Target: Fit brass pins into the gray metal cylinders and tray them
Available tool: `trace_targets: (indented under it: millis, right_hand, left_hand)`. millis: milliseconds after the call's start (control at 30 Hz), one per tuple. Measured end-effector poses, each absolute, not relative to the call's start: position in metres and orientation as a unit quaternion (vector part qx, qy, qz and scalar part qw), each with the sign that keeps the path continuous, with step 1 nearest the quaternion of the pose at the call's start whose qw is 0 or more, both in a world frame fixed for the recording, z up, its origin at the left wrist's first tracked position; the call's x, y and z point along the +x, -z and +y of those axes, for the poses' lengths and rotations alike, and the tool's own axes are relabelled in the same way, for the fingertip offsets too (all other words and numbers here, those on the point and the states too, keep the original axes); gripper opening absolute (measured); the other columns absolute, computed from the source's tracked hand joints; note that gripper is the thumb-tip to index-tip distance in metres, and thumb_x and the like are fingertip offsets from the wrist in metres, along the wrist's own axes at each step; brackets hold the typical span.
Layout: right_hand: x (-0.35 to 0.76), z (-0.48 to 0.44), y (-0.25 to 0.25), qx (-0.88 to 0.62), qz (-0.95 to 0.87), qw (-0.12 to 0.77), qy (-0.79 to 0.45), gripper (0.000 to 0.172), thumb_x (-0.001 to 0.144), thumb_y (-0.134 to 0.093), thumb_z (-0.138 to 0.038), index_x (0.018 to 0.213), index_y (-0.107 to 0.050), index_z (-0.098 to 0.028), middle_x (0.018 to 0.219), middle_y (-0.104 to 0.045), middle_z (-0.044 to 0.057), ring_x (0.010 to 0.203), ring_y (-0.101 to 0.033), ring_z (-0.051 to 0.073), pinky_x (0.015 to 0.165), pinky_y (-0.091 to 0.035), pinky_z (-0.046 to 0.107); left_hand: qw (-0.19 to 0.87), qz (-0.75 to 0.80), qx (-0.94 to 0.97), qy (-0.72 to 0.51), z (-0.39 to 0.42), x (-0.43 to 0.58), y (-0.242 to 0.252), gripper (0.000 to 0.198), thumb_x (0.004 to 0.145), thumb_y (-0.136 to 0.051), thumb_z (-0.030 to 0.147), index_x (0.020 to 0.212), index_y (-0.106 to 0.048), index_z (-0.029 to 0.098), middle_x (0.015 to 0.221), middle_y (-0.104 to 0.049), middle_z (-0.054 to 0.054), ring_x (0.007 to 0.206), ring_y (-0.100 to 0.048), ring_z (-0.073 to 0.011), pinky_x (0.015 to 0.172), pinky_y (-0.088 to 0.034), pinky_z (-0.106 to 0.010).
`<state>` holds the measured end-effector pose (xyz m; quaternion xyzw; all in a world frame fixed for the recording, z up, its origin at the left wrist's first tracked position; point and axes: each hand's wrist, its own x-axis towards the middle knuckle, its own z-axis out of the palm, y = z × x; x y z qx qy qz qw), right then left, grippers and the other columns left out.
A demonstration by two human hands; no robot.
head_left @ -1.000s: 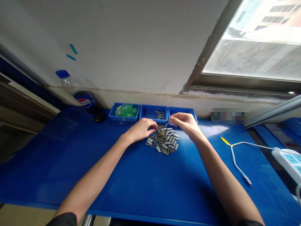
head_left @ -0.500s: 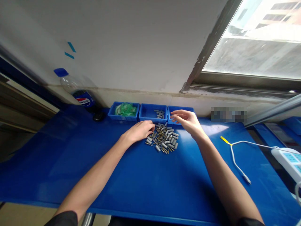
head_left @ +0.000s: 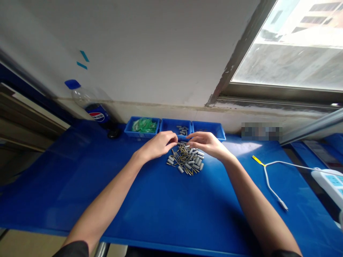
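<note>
A pile of thin brass-and-dark rods (head_left: 184,154) mixed with short grey cylinders (head_left: 198,161) lies on the blue table. My left hand (head_left: 162,142) is at the pile's far left edge, thumb and index fingertip brought together. Whatever sits in that pinch is too small to make out. Facing it from the other side, my right hand (head_left: 206,142) hovers over the far right edge of the pile with fingers stretched and the thumb apart. Nothing shows between them. Just behind both hands is the middle blue bin (head_left: 168,125), holding several grey cylinders.
Left of the middle bin, another blue bin (head_left: 128,130) holds green plastic packets (head_left: 144,125). The right bin (head_left: 221,131) contains a few thin dark pieces. A cola bottle (head_left: 98,116) stands at the back left. A white cable (head_left: 268,178) and power strip (head_left: 329,180) lie at right.
My right hand has moved left and slightly down from the right bin to the pile. My left hand has risen a little off the pile, towards the right hand.
</note>
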<state>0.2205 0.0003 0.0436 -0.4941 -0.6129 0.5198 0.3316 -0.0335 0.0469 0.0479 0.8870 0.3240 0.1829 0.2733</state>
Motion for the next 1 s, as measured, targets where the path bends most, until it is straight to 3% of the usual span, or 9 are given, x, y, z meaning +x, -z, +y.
trace_targets:
  millis: [300, 533, 667, 1000]
  right_hand:
    - [0.21, -0.002, -0.041, -0.474, -0.576, 0.352, -0.565, 0.037, 0.078, -0.083, -0.047, 0.101, -0.081, -0.017, 0.09, -0.081, 0.008, 0.087, -0.076, 0.023, 0.086, -0.059, 0.037]
    - [0.225, 0.004, -0.051, -0.558, -0.557, 0.451, -0.418, 0.036, 0.079, -0.08, -0.05, 0.093, -0.079, -0.016, 0.082, -0.079, 0.009, 0.076, -0.074, 0.023, 0.072, -0.058, 0.035]
    - [0.239, 0.006, -0.052, -0.595, -0.534, 0.485, -0.356, 0.039, 0.08, -0.077, -0.047, 0.105, -0.078, -0.017, 0.094, -0.081, 0.011, 0.083, -0.076, 0.026, 0.074, -0.058, 0.036]
    - [0.226, -0.017, -0.052, -0.552, -0.57, 0.417, -0.443, 0.034, 0.086, -0.073, -0.045, 0.106, -0.076, -0.018, 0.091, -0.08, 0.009, 0.08, -0.074, 0.022, 0.074, -0.057, 0.035]
  left_hand:
    - [0.281, 0.315, 0.884, -0.202, 0.039, -0.024, -0.046, 0.011, 0.097, -0.059, 0.02, 0.096, -0.069, 0.017, 0.096, -0.072, -0.005, 0.085, -0.066, -0.0178, 0.079, -0.05, -0.029]
    - [0.249, 0.337, 0.901, -0.117, 0.046, -0.034, -0.04, 0.012, 0.095, -0.062, 0.019, 0.095, -0.074, 0.017, 0.097, -0.076, -0.008, 0.087, -0.07, -0.0201, 0.081, -0.051, -0.029]
    - [0.253, 0.333, 0.903, -0.095, 0.047, -0.036, -0.035, 0.013, 0.093, -0.065, 0.02, 0.098, -0.076, 0.018, 0.096, -0.077, -0.008, 0.087, -0.071, -0.0206, 0.079, -0.051, -0.028]
    - [0.278, 0.345, 0.893, -0.076, 0.047, -0.037, -0.034, 0.016, 0.093, -0.065, 0.027, 0.102, -0.076, 0.019, 0.09, -0.076, -0.006, 0.079, -0.069, -0.0189, 0.072, -0.048, -0.026]
